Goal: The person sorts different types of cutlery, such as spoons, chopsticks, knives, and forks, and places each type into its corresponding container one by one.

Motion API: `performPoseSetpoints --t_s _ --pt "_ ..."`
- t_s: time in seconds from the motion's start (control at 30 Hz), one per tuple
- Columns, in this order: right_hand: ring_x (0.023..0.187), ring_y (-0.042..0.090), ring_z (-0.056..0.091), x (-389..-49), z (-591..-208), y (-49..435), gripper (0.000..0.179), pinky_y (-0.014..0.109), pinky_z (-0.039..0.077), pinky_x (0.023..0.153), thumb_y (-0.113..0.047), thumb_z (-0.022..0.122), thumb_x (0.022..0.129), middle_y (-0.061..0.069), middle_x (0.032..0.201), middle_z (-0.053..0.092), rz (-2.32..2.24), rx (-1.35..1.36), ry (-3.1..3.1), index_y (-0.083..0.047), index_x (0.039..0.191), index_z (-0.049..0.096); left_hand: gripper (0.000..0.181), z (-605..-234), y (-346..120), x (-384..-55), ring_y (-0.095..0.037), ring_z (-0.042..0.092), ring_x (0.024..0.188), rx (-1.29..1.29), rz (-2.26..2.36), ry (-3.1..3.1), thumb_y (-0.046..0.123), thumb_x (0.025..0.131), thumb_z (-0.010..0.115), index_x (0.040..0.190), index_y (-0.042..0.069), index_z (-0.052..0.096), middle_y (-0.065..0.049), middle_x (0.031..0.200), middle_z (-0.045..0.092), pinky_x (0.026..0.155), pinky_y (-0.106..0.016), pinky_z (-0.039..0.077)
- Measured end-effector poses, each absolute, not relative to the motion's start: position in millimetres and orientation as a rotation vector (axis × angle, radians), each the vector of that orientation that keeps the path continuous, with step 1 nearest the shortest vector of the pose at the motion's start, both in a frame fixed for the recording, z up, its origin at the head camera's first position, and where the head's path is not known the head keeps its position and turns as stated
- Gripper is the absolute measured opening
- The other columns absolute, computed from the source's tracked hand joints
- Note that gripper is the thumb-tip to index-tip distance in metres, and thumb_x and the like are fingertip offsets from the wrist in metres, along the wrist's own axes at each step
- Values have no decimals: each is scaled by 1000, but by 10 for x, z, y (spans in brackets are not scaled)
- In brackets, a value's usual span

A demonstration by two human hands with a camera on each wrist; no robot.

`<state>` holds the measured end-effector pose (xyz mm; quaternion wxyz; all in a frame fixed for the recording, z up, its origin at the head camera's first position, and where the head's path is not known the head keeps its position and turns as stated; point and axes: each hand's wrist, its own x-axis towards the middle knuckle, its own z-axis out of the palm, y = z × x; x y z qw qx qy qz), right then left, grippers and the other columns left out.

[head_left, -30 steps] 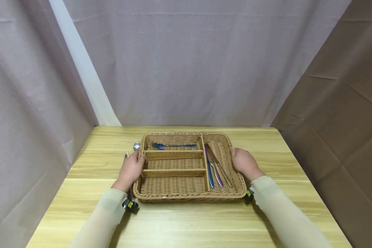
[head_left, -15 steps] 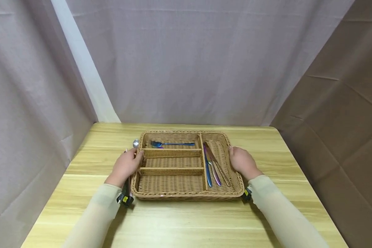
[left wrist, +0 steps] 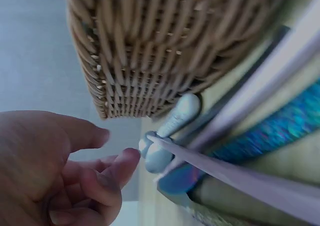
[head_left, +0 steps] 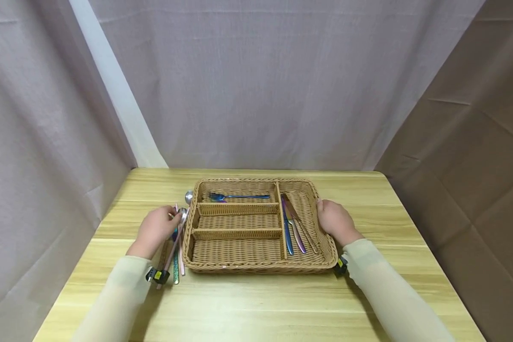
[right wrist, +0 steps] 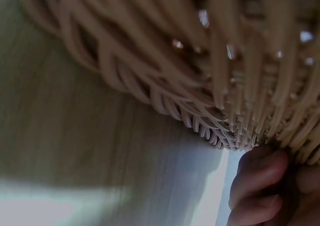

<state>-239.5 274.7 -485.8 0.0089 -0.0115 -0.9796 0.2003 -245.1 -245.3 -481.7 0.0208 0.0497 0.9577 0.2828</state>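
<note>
My right hand (head_left: 337, 222) grips the right rim of a wicker cutlery tray (head_left: 256, 270); its curled fingers (right wrist: 257, 186) are against the weave in the right wrist view. Left of the tray, my left hand (head_left: 155, 230) hovers over loose cutlery with thumb and forefinger apart, holding nothing. Close to those fingertips in the left wrist view are silvery spoon bowls (left wrist: 160, 158), a pinkish handle (left wrist: 245, 178) and a glittery teal handle (left wrist: 275, 128). Inside the tray, a blue fork (head_left: 245, 196) lies in the back compartment and several table knives (head_left: 297, 225) in the right one.
The tray stands on a light wood table (head_left: 256, 308). Its left wall (left wrist: 150, 40) is right beside the loose cutlery. Another spoon bowl (head_left: 189, 197) lies at its back left corner. Grey curtains (head_left: 256, 85) hang behind and a brown cloth (head_left: 466, 142) at the right.
My left hand has let go of the tray's left rim and moved left, uncovering the loose cutlery. My right hand has stayed on the right rim.
</note>
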Motion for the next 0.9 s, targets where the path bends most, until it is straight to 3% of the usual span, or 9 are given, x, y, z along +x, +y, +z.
performPoseSetpoints --t_s 0.1,0.27,0.43,0.9 --pt "113 56 69 -2391 -4855 2756 67 69 54 98 -34 21 121 34 123 72 626 -38 -3065 9 122 71 30 -4859 -2497 -2410 -21 56 61 179 820 2959 29 108 65 105 0 73 -4 73 64 55 -35 44" --pt "114 56 69 -2392 -4855 2757 67 69 53 100 -34 22 121 34 124 72 624 -41 -3057 10 122 71 24 -4925 -2559 -2324 -22 57 64 196 767 2898 29 103 72 90 9 70 -2 74 65 57 -36 46" --pt "113 56 69 -2398 -4858 2760 67 69 54 98 -35 21 121 34 122 72 626 -40 -3048 9 120 72 23 -4981 -2602 -2242 -23 61 71 222 724 2852 31 101 75 90 12 69 -3 83 69 62 -40 49" --pt "113 56 69 -2386 -4848 2752 66 70 54 96 -35 22 121 33 123 73 637 -48 -3044 7 119 73 20 -5036 -2585 -2101 -21 57 68 220 764 2848 24 97 79 87 13 66 -1 79 64 60 -36 47"
